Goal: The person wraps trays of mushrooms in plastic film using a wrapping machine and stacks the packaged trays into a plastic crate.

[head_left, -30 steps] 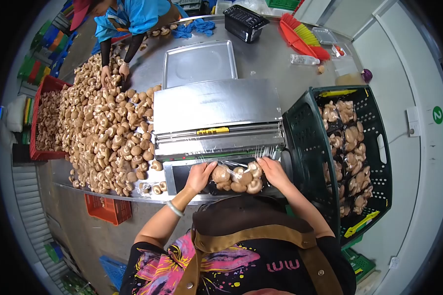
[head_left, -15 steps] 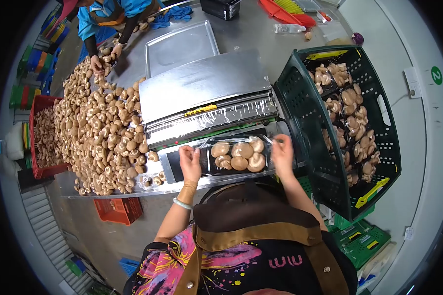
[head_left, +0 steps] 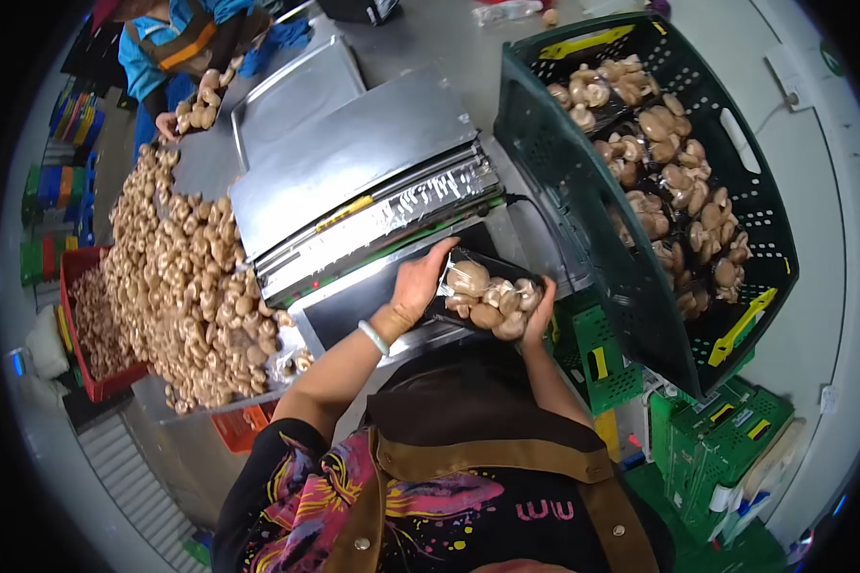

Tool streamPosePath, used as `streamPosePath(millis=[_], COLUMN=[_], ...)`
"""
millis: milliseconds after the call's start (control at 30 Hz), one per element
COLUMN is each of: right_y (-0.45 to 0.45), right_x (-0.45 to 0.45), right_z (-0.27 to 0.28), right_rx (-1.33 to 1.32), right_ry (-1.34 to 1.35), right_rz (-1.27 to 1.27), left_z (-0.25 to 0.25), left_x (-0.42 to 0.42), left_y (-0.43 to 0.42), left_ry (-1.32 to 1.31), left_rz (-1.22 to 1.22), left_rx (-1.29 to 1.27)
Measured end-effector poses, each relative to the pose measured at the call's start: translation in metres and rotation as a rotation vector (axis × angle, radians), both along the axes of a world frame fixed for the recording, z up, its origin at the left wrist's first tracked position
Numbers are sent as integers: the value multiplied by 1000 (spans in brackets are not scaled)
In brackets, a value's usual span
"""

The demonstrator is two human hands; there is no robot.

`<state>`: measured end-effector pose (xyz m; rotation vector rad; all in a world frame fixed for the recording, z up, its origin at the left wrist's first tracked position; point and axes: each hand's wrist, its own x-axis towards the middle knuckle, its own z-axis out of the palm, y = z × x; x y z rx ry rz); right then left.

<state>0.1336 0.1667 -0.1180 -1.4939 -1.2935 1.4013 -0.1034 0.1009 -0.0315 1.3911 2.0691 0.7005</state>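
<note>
A black tray of mushrooms (head_left: 488, 296) under clear film is held tilted between my two hands, above the front edge of the steel table. My left hand (head_left: 420, 284) grips its left end, with the thumb at the upper edge. Around the right end curl the fingers of my right hand (head_left: 541, 315), partly hidden by the tray. Just beyond is the film wrapping machine (head_left: 382, 224), with its dark plate (head_left: 358, 306) in front to the left of the tray.
A dark green crate (head_left: 736, 162) with wrapped mushroom trays stands at the right. Loose mushrooms (head_left: 177, 286) are heaped on the left, beside a red crate (head_left: 115, 382). At the far left a co-worker (head_left: 177, 48) handles mushrooms. A metal tray (head_left: 301, 91) lies behind the machine.
The mushroom tray has come off the machine's front plate and moved right, now tilted. Both hands have closed around its ends. The view has turned, and the co-worker has lifted a tray of mushrooms.
</note>
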Motion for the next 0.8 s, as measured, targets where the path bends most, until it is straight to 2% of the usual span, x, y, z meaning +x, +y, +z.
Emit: streamPosePath(millis=[33,67,100,167,233,267,333,400,433,467,500,567,600,633,700,733,767,800], right_y=[-1,-6,-11,-21,-28,-28,-20,4,24,48,68,83,85,75,58,72,94,106], right_x=[1,6,11,17,23,23,25,25,27,29,34,40,42,31,11,7,1,12], right_z=[18,37,57,103,148,167,201,220,224,222,237,313,330,351,358,363,382,370], right_rx=[-39,-74,-126,-266,-404,-449,-478,-439,-380,-304,-282,-210,65,268,319,126,-397,-84], right_ry=[28,83,156,314,482,551,632,582,413,34,-209,-103,-5,69,-143,-158,-225,-197], right_rz=[58,140,246,517,852,1004,1230,1373,1416,1456,1397,923,1053,1166,1246,1274,1239,1108], left_z=[3,-7,21,75,123,106,119,173,196,176,190,196,138,109,99,97,96,107], left_x=[8,22,34,51,60,69,69,72,76,76,76,67,76,78,69,62,56,50], left_y=[7,8,5,0,-7,-15,-27,-16,-5,-9,-4,14,3,-7,9,23,38,59], left_ry=[-316,-849,-982,-1123,-1421,-1519,-1474,-1572,-1675,-1791,-1850,-1644,-1844,-2287,-1966,-1792,-1616,-1435], left_rz=[132,191,66,31,-54,-102,-386,-597,-629,-737,-605,-617,-495,-107,-258,-334,-402,-466], left_rx=[-121,265,255,211,142,212,119,42,41,-188,-302,-454,-360,-788,-474,-319,-168,-24])
